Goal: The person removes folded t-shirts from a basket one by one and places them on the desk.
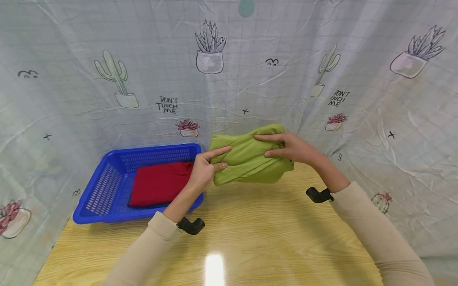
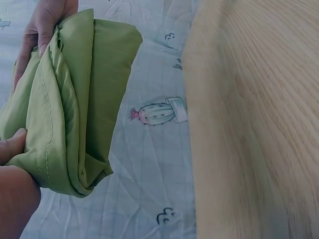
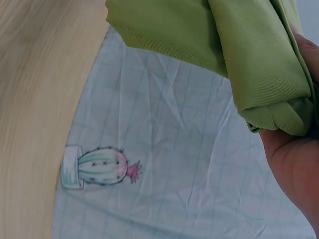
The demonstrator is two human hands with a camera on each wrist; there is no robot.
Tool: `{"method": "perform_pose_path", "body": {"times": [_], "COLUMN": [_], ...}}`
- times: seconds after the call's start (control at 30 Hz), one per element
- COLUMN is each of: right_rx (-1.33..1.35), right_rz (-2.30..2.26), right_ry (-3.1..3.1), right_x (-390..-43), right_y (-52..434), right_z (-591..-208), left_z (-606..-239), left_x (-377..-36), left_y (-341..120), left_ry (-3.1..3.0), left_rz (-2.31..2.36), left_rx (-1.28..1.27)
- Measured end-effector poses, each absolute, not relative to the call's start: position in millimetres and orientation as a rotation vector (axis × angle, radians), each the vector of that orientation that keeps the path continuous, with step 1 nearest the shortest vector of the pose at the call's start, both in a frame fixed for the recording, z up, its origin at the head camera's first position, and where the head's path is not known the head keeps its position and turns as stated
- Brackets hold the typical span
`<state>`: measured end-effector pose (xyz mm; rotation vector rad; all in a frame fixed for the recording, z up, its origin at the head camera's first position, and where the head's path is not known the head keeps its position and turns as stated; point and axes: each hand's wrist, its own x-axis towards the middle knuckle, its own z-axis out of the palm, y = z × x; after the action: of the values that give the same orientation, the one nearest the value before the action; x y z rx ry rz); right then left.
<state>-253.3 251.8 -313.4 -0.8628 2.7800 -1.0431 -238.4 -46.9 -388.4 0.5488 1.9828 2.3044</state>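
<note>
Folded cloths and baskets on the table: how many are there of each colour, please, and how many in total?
Green folded cloth, held by the left hand and the right hand: 1
Red folded cloth, lying in the basket: 1
Blue basket: 1
Total: 3

The green cloth [image 1: 247, 159] is a soft, yellow-green fabric folded into a thick, loosely rolled bundle, its layers bunched and overlapping (a stitched hem runs along one fold in the left wrist view [image 2: 65, 99]). It lies roughly level in the air, raised off the wooden table, just to the right of the blue basket, its ends tucked and rounded.
</note>
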Motion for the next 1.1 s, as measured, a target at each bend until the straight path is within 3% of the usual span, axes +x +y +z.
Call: {"method": "perform_pose_path", "body": {"times": [0.47, 0.8, 1.1], "right_rx": [-0.670, -0.509, -0.309], "right_rz": [-0.992, -1.066, -0.974], "right_ry": [2.896, 2.890, 2.899], "right_x": [-255.4, -282.0, -320.1], "right_y": [294.1, 320.1, 334.2], "right_z": [-325.8, -358.0, -412.1], "left_z": [-417.2, -450.6, -478.4], "left_x": [-256.3, -274.5, -293.6], "left_y": [10.5, 47.1, 72.2], "left_ry": [1.941, 1.872, 1.909], "left_rz": [2.311, 2.329, 2.225], "left_rx": [0.448, 0.263, 0.006]}}
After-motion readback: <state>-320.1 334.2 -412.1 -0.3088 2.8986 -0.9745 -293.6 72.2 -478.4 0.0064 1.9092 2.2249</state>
